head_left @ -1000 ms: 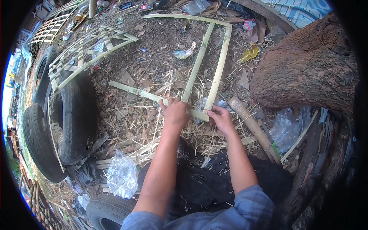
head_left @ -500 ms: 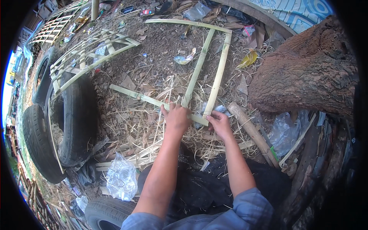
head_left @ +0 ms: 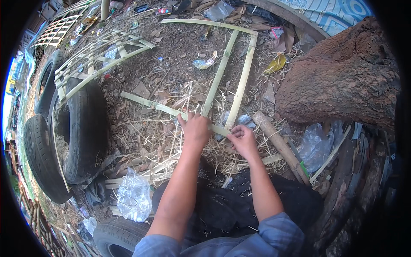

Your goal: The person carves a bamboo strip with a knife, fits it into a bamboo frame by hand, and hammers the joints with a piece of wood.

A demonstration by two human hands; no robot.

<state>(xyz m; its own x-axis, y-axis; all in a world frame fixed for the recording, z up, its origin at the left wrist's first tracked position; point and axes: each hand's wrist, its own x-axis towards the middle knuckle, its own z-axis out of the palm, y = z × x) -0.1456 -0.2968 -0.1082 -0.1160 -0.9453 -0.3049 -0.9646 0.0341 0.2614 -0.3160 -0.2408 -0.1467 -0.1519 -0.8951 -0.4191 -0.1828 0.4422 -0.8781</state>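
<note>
Several pale split-bamboo strips lie on the ground before me, joined into an open frame. My left hand [head_left: 197, 129] is closed round the near bamboo strip [head_left: 147, 103], by the foot of the inner long strip [head_left: 220, 73]. At that strip's right end my right hand [head_left: 244, 142] is pinched, thumb and fingertips at the corner where the outer long strip [head_left: 241, 83] meets it. Both long strips run away from me to the far cross strip [head_left: 205, 22]. My left fingers partly hide the inner joint.
A bamboo lattice [head_left: 92, 68] leans on old tyres [head_left: 87, 132] at the left. A thick tree trunk [head_left: 342, 77] fills the right, with a bamboo pole [head_left: 280, 147] nearer me. Shavings and leaves cover the ground; a clear plastic bag [head_left: 134, 197] lies by my left arm.
My right thumb and fingers have shifted slightly at the strip's corner. My left hand keeps its hold, and the whole view has moved a little.
</note>
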